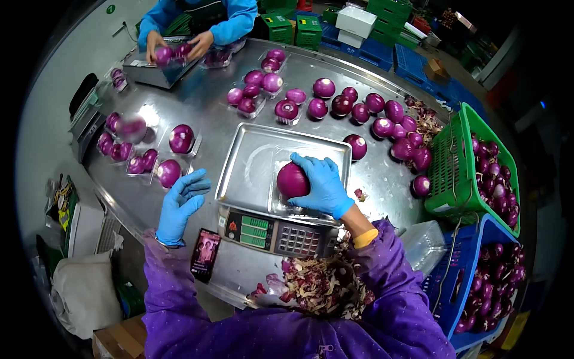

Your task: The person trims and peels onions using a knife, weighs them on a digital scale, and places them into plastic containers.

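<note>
My right hand (323, 185), in a blue glove, grips a large red onion (293, 180) over the metal pan of a weighing scale (239, 185). Beneath the onion lies a clear plastic tray (278, 202), partly covered by the hand. The scale's display (256, 232) shows green digits. My left hand (182, 203), also gloved, hovers left of the pan with fingers stretched out and nothing in it. Closest to it is a packed onion (168, 172). A lit phone (205, 253) lies below that hand.
Loose onions (382, 127) spread across the steel table's right side. A green crate (449, 161) and a blue crate (448, 287) hold more onions. Onion skins (326, 284) are heaped near my body, clear trays (423, 245) to the right. Opposite, a co-worker's hands (200, 45) handle onions.
</note>
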### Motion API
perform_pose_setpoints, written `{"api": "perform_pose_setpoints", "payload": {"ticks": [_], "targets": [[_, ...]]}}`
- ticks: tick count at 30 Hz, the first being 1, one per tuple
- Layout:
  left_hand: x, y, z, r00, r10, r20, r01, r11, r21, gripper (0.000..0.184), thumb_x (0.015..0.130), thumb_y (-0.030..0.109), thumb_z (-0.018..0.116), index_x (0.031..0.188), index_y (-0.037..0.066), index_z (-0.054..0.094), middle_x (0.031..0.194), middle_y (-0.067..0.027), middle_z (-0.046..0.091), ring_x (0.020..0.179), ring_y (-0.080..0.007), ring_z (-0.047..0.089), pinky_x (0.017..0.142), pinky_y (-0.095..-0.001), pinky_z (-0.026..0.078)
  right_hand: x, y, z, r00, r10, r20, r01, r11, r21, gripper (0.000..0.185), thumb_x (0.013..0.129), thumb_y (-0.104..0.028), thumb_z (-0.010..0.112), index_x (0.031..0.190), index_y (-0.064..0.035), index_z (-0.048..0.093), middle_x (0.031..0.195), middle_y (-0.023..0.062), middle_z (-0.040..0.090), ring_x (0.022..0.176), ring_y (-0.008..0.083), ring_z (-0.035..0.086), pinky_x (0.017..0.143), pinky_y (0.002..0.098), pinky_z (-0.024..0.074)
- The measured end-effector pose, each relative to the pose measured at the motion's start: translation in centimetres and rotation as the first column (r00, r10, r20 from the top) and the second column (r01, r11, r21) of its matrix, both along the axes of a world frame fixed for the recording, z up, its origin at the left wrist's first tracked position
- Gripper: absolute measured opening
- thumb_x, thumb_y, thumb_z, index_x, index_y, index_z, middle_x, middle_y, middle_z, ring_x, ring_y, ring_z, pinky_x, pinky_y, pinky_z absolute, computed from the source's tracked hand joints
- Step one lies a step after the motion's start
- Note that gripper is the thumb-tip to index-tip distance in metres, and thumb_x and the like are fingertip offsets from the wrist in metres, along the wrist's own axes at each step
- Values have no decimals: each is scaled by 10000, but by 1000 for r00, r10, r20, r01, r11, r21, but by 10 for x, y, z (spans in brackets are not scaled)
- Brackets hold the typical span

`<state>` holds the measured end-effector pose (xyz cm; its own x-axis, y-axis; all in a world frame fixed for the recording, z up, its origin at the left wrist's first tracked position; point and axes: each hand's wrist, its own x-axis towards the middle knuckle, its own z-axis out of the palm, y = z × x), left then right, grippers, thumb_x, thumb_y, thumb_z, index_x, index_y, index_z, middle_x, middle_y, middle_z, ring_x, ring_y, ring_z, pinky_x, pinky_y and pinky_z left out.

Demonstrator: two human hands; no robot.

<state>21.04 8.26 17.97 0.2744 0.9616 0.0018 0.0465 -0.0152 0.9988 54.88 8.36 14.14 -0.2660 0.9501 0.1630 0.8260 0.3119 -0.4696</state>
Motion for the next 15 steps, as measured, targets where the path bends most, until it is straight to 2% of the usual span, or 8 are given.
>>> {"api": "perform_pose_setpoints", "payload": {"ticks": [3, 4, 6, 8, 10, 11, 12, 15], "targets": [[-18, -12, 4, 999, 45, -7, -45, 999, 11, 564, 832, 145, 683, 1342, 19, 477, 1193, -113, 598, 1107, -201, 573, 984, -327, 424, -4, -3, -7, 998, -19, 54, 15, 997, 81, 958, 564, -450, 825, 1385, -142, 438, 1272, 139, 535, 1103, 303, 523, 1042, 437, 283], [-23, -15, 4, 998, 62, -1, -62, 998, 18, 567, 832, 153, 686, 1342, 18, 478, 1193, -114, 599, 1108, -204, 573, 985, -330, 423, 3, 0, -8, 994, 7, -106, -5, 1000, 15, 940, 582, -474, 813, 1381, -159, 431, 1264, 149, 535, 1206, 327, 465, 1082, 565, 188], [-34, -19, 3, 995, 97, 9, -97, 995, 23, 574, 831, 169, 693, 1341, 18, 479, 1194, -116, 600, 1109, -208, 572, 987, -334, 420, 27, -5, 1, 972, -48, -228, 97, 973, 208, 826, 648, -453, 809, 1336, -126, 488, 1253, 153, 550, 1195, 319, 484, 1087, 538, 236], [-40, -20, 4, 992, 126, 15, -126, 991, 49, 588, 834, 208, 690, 1338, -3, 473, 1200, -133, 600, 1114, -221, 573, 999, -343, 413, 63, -4, 6, 841, -147, -520, 266, 950, 163, 672, 749, -384, 777, 1297, -87, 524, 1221, 137, 570, 1164, 283, 507, 1062, 450, 332], [-40, -21, 7, 987, 161, 11, -161, 985, 69, 606, 838, 249, 676, 1335, -27, 465, 1209, -154, 598, 1124, -239, 575, 1023, -351, 404, 106, -6, -3, 709, -345, -615, 445, 895, 11, 545, 835, -276, 727, 1293, -64, 520, 1221, 113, 565, 1133, 229, 521, 1002, 341, 407], [-41, -19, 6, 986, 156, 57, -159, 986, 56, 561, 840, 165, 675, 1336, -6, 474, 1196, -135, 601, 1111, -210, 572, 990, -336, 418, 128, -8, -14, 633, -389, -669, 486, 873, -47, 520, 852, -260, 713, 1292, -65, 518, 1218, 106, 562, 1128, 212, 517, 996, 335, 409], [-39, -17, 5, 986, 153, 60, -156, 986, 55, 558, 841, 161, 673, 1335, -5, 475, 1196, -134, 601, 1110, -208, 573, 991, -334, 419, 147, -12, -27, 551, -430, -715, 521, 847, -107, 494, 869, -245, 699, 1292, -65, 516, 1214, 99, 559, 1123, 196, 514, 990, 328, 411], [-28, -11, 6, 990, 135, 48, -138, 989, 54, 547, 841, 154, 668, 1331, -3, 481, 1202, -121, 599, 1112, -194, 571, 992, -322, 424, 177, -22, -52, 544, -546, -637, 628, 768, -123, 540, 868, -243, 700, 1324, -63, 473, 1214, 117, 543, 1112, 202, 514, 972, 324, 420]]}}
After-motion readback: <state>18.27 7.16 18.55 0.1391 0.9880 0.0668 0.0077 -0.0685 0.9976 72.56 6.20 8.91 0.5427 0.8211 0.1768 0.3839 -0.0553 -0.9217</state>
